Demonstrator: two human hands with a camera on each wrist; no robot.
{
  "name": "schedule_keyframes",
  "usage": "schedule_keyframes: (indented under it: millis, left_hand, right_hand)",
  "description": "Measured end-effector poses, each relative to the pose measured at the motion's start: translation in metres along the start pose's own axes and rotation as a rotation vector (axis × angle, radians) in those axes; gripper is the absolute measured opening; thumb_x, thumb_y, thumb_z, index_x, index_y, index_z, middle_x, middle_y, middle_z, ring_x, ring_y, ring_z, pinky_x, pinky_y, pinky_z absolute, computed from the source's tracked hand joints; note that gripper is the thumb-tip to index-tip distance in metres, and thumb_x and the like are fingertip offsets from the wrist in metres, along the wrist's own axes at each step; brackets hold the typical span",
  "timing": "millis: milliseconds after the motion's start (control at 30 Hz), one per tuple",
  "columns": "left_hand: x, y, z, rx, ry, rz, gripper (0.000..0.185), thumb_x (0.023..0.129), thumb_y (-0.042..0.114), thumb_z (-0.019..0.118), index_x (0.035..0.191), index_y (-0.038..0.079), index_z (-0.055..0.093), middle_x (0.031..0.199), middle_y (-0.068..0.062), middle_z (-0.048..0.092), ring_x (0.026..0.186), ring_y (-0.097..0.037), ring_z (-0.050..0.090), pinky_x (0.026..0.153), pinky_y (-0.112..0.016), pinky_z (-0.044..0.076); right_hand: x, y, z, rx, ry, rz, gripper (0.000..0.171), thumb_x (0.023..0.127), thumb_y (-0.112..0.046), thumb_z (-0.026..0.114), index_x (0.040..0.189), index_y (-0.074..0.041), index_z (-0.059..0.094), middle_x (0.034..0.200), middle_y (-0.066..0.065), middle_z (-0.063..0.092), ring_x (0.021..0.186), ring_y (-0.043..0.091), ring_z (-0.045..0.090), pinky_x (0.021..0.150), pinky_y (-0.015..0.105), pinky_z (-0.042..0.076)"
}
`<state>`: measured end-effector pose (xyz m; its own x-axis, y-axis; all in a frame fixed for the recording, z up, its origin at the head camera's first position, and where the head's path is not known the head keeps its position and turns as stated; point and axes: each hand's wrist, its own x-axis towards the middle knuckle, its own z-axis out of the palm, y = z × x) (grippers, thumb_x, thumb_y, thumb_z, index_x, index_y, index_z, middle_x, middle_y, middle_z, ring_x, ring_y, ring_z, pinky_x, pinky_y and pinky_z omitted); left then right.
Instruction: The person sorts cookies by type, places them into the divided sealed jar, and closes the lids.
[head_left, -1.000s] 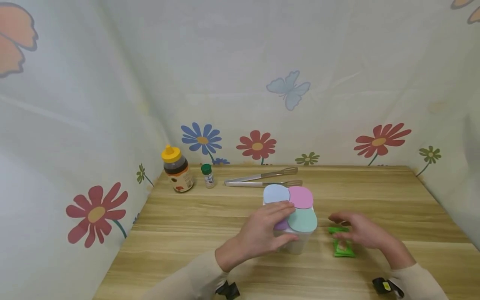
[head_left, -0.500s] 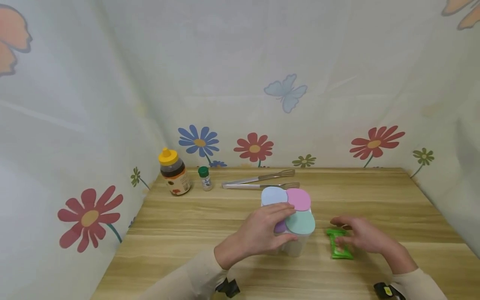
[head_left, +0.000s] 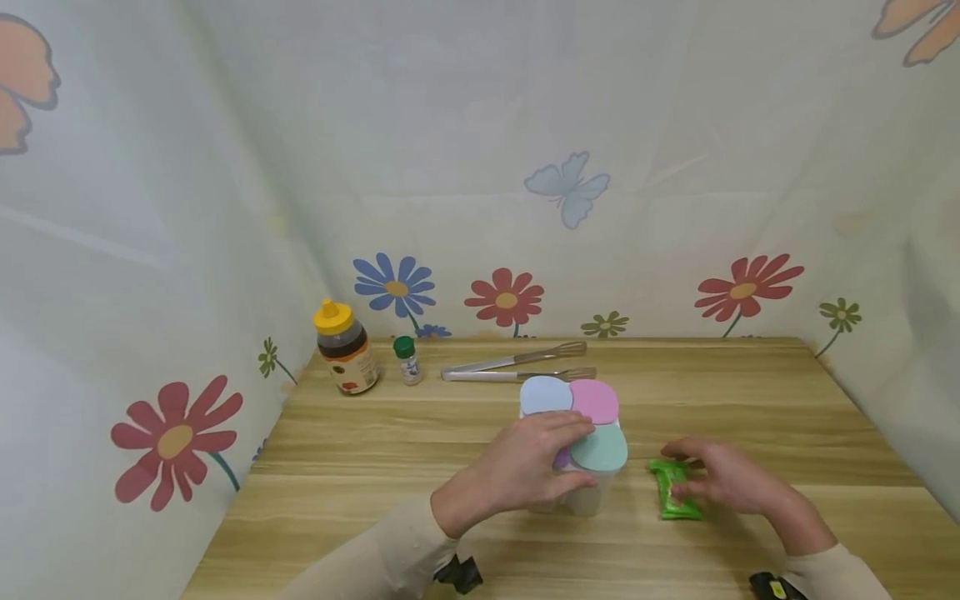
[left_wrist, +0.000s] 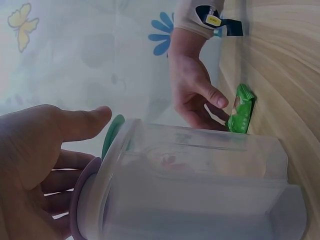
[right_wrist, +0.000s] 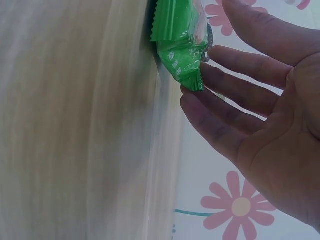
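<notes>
The left hand (head_left: 517, 475) grips a clear plastic container with four round pastel lids (head_left: 573, 433) at the middle of the wooden table (head_left: 360, 467), thumb and fingers curled round its top. At its three o'clock, just beside it, lies a small green foil packet (head_left: 672, 489) — the right hand (head_left: 723, 479) touches it, fingers loosely apart.

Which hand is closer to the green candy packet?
Right. The right hand touches the green packet on the table with its fingertips. The left hand is off to the packet's left, gripping the clear container with pastel lids.
</notes>
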<state>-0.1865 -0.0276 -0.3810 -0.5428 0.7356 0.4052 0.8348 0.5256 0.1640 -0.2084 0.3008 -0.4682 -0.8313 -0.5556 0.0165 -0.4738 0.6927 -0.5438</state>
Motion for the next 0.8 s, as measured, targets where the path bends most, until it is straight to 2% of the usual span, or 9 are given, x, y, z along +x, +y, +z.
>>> schedule_keyframes:
  millis: [267,800]
  left_hand:
    - [0.0051,0.0016,-0.0005,0.018,-0.024,0.002,0.054,0.080,0.045,0.078,0.120,0.010,0.067,0.123,-0.001,0.067,0.116,-0.013,0.061,0.099,-0.024,0.047]
    - [0.0076,0.0023,0.0006,0.026,-0.065,-0.019,0.053,0.079,0.043,0.078,0.120,0.011,0.067,0.123,0.001,0.065,0.115,-0.012,0.058,0.098,-0.024,0.047]
  right_hand:
    - [-0.0026,-0.0012,-0.0007,-0.021,-0.017,0.009,0.059,0.079,-0.043,0.076,0.119,-0.002,0.064,0.117,0.011,0.067,0.101,0.028,0.064,0.082,0.040,0.055]
    - [-0.0033,-0.0006,0.0026,-0.030,0.012,-0.020,0.054,0.080,-0.035,0.078,0.119,0.000,0.063,0.115,0.012,0.068,0.096,0.024,0.065,0.080,0.038,0.055]
